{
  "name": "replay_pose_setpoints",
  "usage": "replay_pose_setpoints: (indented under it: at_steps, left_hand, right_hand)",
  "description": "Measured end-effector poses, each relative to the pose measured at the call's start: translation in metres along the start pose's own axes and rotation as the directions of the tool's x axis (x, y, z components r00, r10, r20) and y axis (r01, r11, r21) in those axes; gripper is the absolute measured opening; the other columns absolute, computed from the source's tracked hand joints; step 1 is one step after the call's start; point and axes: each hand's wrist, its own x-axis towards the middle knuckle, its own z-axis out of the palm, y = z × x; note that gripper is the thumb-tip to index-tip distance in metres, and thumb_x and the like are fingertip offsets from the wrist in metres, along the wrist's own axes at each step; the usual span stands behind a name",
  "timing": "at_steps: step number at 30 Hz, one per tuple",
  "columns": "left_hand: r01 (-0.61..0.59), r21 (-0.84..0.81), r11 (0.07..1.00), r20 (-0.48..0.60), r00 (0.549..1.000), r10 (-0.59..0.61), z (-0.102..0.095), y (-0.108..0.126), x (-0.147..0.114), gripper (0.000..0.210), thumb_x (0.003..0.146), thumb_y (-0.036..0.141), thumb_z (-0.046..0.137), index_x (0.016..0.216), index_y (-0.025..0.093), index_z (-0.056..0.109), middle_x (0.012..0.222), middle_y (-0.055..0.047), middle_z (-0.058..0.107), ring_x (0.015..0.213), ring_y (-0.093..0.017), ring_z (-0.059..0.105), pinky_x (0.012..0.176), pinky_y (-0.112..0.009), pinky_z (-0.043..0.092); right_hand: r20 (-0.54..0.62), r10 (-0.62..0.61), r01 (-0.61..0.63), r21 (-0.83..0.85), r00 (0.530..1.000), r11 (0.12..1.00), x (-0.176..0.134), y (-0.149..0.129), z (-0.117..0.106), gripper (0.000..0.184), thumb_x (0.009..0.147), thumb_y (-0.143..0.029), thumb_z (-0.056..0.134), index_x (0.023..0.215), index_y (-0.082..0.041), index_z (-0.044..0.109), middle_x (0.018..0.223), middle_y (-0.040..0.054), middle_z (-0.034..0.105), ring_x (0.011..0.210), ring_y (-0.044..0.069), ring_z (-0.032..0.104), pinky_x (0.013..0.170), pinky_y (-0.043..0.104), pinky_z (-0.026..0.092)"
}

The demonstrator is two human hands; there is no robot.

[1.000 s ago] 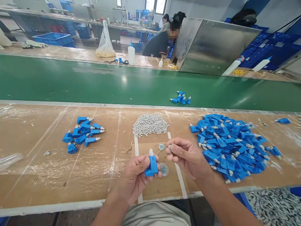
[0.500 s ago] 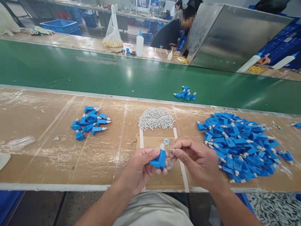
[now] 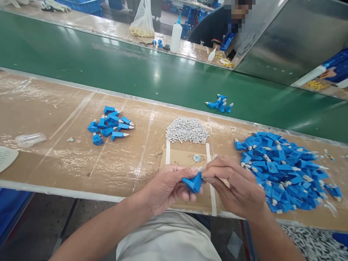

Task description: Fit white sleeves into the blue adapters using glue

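Observation:
My left hand (image 3: 165, 186) is closed around a blue plastic part (image 3: 193, 183) with a whitish tip, held above the table's front edge. Thumb and fingertips of my right hand (image 3: 236, 185) are pinched together against the tip end of that part. Whatever sits between them is hidden by the fingers. Just beyond both hands, a small round clear-blue lid or dish (image 3: 197, 158) lies on a cardboard sheet (image 3: 179, 156) edged with white tape. Past the sheet is a heap of small grey pieces (image 3: 187, 129).
To the right lies a large pile of blue parts (image 3: 282, 166); a smaller group of blue parts (image 3: 110, 125) lies left. A green belt (image 3: 152, 78) crosses behind, carrying several blue parts (image 3: 220, 103). Across it are a white bottle (image 3: 176, 36) and a person (image 3: 209, 30).
My right hand has come up against the blue part, which has tilted; the small grey piece seen between its fingertips is now hidden. The head view has tilted and shifted.

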Motion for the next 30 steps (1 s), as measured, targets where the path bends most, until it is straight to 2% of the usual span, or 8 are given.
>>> replay_pose_setpoints:
  at_steps: [10, 16, 19, 21, 23, 25, 27, 30]
  left_hand:
    - [0.206, -0.075, 0.976, 0.014, 0.979, -0.206, -0.005, 0.007, 0.0, 0.024, 0.087, 0.029, 0.075, 0.078, 0.007, 0.075, 0.069, -0.007, 0.072, 0.05, -0.005, 0.063, 0.044, -0.007, 0.047]
    - [0.189, -0.008, 0.982, 0.031, 0.982, -0.189, -0.01, 0.005, 0.003, 0.025, 0.088, 0.028, 0.073, 0.074, 0.007, 0.073, 0.068, -0.007, 0.072, 0.048, -0.005, 0.061, 0.046, -0.008, 0.048]
    - [0.128, 0.034, 0.991, 0.041, 0.991, -0.13, -0.01, 0.005, 0.001, 0.029, 0.086, 0.035, 0.078, 0.075, 0.007, 0.073, 0.07, -0.007, 0.072, 0.048, -0.005, 0.06, 0.049, -0.01, 0.05]
    - [0.068, 0.058, 0.996, 0.047, 0.996, -0.071, -0.007, 0.007, -0.001, 0.033, 0.083, 0.039, 0.08, 0.075, 0.009, 0.071, 0.07, -0.005, 0.07, 0.049, -0.005, 0.059, 0.05, -0.012, 0.051]
    - [0.001, 0.073, 0.997, 0.051, 0.999, -0.005, -0.004, 0.008, -0.003, 0.036, 0.08, 0.043, 0.083, 0.072, 0.011, 0.069, 0.067, -0.003, 0.066, 0.051, -0.006, 0.058, 0.052, -0.015, 0.052]
    - [-0.061, 0.087, 0.994, 0.051, 0.997, 0.056, -0.002, 0.008, -0.003, 0.038, 0.079, 0.045, 0.084, 0.071, 0.012, 0.068, 0.065, -0.001, 0.063, 0.054, -0.007, 0.058, 0.052, -0.016, 0.051]
    - [-0.098, 0.104, 0.99, 0.051, 0.994, 0.093, -0.001, 0.007, -0.002, 0.039, 0.079, 0.046, 0.083, 0.071, 0.012, 0.067, 0.066, -0.001, 0.062, 0.055, -0.007, 0.057, 0.051, -0.016, 0.049]
    - [-0.126, 0.129, 0.984, 0.049, 0.991, 0.121, -0.001, 0.004, 0.0, 0.037, 0.08, 0.045, 0.083, 0.073, 0.012, 0.067, 0.066, -0.001, 0.062, 0.055, -0.007, 0.055, 0.051, -0.017, 0.048]
  right_hand:
    - [0.093, -0.067, 0.077, -0.113, 0.993, 0.991, -0.006, -0.001, -0.008, 0.034, 0.094, -0.002, 0.059, 0.121, -0.02, 0.069, 0.097, 0.01, 0.073, 0.081, 0.02, 0.069, 0.071, 0.032, 0.058]
    - [0.16, -0.126, 0.148, -0.13, 0.979, 0.98, -0.001, -0.003, -0.014, 0.036, 0.09, 0.003, 0.06, 0.12, -0.016, 0.07, 0.096, 0.0117, 0.074, 0.082, 0.02, 0.07, 0.066, 0.03, 0.057]
    - [0.096, -0.089, 0.089, 0.001, 0.991, 0.996, 0.001, -0.003, -0.013, 0.038, 0.088, 0.005, 0.065, 0.117, -0.018, 0.071, 0.094, 0.01, 0.074, 0.082, 0.02, 0.069, 0.067, 0.031, 0.058]
    - [-0.034, 0.056, -0.051, 0.138, 0.998, 0.989, -0.001, -0.004, -0.009, 0.036, 0.084, 0.001, 0.074, 0.112, -0.022, 0.073, 0.088, 0.0054, 0.073, 0.076, 0.018, 0.069, 0.066, 0.03, 0.059]
    - [-0.096, 0.314, -0.266, 0.337, 0.944, 0.903, -0.006, -0.004, -0.002, 0.033, 0.085, -0.007, 0.078, 0.112, -0.025, 0.074, 0.081, 0.0019, 0.071, 0.065, 0.014, 0.066, 0.057, 0.026, 0.058]
    - [0.002, 0.529, -0.438, 0.562, 0.849, 0.701, -0.011, -0.003, 0.007, 0.029, 0.091, -0.017, 0.076, 0.118, -0.026, 0.075, 0.076, 0.0003, 0.066, 0.055, 0.011, 0.062, 0.045, 0.021, 0.054]
    - [0.147, 0.604, -0.502, 0.722, 0.784, 0.476, -0.014, -0.002, 0.016, 0.03, 0.092, -0.028, 0.075, 0.122, -0.026, 0.075, 0.073, -0.0004, 0.062, 0.05, 0.01, 0.058, 0.036, 0.018, 0.049]
    - [0.254, 0.631, -0.501, 0.829, 0.733, 0.249, -0.014, -0.001, 0.027, 0.032, 0.086, -0.035, 0.081, 0.117, -0.025, 0.078, 0.066, -0.0026, 0.056, 0.046, 0.006, 0.049, 0.032, 0.012, 0.041]
